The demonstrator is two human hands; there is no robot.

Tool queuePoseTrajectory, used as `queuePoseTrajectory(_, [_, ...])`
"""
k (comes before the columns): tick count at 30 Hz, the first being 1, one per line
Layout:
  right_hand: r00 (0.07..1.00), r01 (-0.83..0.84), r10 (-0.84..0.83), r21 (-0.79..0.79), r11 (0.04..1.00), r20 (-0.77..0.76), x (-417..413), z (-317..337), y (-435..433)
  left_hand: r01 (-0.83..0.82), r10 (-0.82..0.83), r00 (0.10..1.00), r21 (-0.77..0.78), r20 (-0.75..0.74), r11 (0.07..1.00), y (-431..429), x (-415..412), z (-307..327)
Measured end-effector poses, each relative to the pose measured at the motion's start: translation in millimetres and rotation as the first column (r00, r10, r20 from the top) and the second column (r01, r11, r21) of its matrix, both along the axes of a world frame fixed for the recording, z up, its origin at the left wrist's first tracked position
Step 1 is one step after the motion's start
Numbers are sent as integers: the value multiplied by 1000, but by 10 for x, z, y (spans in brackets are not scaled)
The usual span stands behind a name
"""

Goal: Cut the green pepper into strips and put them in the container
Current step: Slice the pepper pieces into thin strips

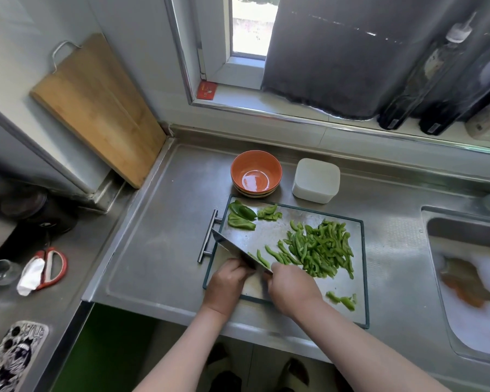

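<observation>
Starting nearest to the person, the right hand [292,287] is clenched around the handle of the knife [238,247]. The wide blade runs from this hand toward 10 o'clock over the steel cutting board [337,312] and is tilted so that its flat face shows. The left hand [227,281] is just beside the blade, on its 8 o'clock side, with the fingers curled. Whether it grasps a pepper piece or nothing I cannot tell, because the knuckles and the blade hide it. I judge that the curl keeps the fingertips away from the edge.

From the middle of the board, a few short bits [343,299] lie at 4 o'clock. The big pile of strips [323,250] lies at 3 o'clock, probably pushed aside to leave free space for cutting. At 10 o'clock the uncut pepper pieces [239,219] wait, so the cutting is mostly but not fully done.

Beyond the board on the counter [159,250], the orange bowl [239,165] stands at 11 o'clock, open and holding no pepper. The white container [316,179] stands at 1 o'clock and looks closed. Both are close to the far rim, an easy reach for the transfer. No strip is in either of them.
</observation>
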State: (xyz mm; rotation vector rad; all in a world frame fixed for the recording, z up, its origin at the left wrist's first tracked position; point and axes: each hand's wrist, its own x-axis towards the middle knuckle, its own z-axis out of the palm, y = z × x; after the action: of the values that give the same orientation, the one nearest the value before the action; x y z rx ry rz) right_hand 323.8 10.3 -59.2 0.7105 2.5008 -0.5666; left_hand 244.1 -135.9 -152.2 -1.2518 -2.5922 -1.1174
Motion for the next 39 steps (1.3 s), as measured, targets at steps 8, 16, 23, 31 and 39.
queuePoseTrajectory(8, [993,121,-122,-169,978,5,-124,25,105,-54,55,995,-11,85,998,-30,-6,38])
queuePoseTrajectory(16, [995,24,-30,-69,997,-97,60,123,67,-78,76,995,22,56,997,-76,-13,1])
queuePoseTrajectory(23, [993,-21,25,31,999,-120,203,254,-81,-112,113,993,19,-33,994,-52,11,-22])
queuePoseTrajectory(31, [998,34,-32,38,999,-63,241,158,-133,-93,92,996,-37,-21,995,-48,-28,-2])
queuePoseTrajectory(39, [998,58,-58,0,998,-34,-10,27,-163,-65,68,997,-58,36,996,-48,-68,13])
